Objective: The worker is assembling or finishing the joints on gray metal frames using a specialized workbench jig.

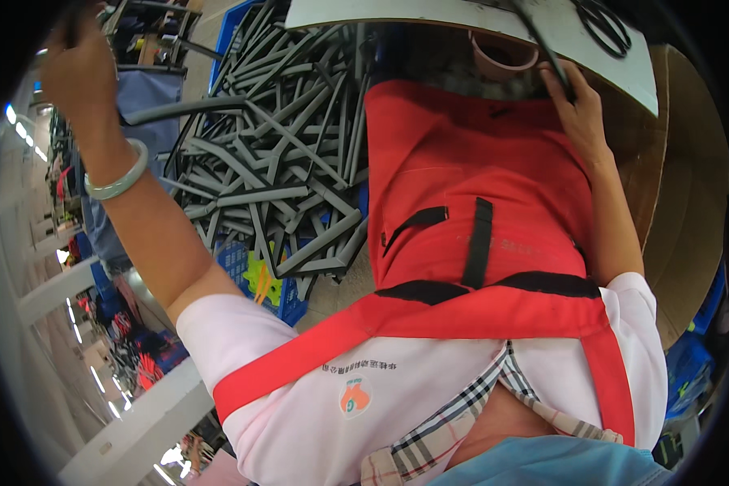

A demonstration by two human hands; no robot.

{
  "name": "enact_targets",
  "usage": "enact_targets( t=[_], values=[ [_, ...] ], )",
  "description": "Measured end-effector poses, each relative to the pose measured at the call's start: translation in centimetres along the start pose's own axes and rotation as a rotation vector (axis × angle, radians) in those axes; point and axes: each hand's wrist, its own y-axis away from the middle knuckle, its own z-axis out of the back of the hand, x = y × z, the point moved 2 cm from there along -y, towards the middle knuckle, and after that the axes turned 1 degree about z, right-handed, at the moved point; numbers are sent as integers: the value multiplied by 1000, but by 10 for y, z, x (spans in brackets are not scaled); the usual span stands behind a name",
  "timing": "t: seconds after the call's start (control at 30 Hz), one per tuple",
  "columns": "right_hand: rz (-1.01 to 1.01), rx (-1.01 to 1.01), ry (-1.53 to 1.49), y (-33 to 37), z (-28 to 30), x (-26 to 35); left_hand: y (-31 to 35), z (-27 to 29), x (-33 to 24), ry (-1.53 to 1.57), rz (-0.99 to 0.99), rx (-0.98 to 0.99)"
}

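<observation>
My left hand (85, 77) is raised at the far upper left, a pale bangle on its wrist. Its fingers are curled, and a dark thing at the fingertips is too unclear to name. Over at the upper right, my right hand (583, 113) grips a long dark strip (539, 36) that slants across the edge of the white tabletop (429, 11). Between my arms lies a heap of bent grey strips with black edges (275, 154). One grey strip (186, 107) reaches from the heap to beside my left wrist; whether it is held is hidden.
Black-handled scissors (603, 28) lie on the tabletop. Below its edge sits a pink bowl (504, 58). A red apron (478, 162) covers my lap. An open cardboard box (688, 194) stands at the right. A blue crate (287, 304) holds yellow-green pieces under the heap.
</observation>
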Motion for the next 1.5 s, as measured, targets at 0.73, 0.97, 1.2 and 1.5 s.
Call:
enact_targets(
  t=[0.73,0.97,1.2,1.5],
  values=[
    [-217,279,-622,-42,-4,75,22,109,-306,2200,270,1048],
    [-265,198,-683,-47,2,28,-4,61,-288,2120,518,877],
    [-356,318,-668,-16,-15,29,-18,24,-285,1912,547,730],
    [-406,389,-671,-10,-19,29,-36,9,-294,1898,462,639]
  ],
)
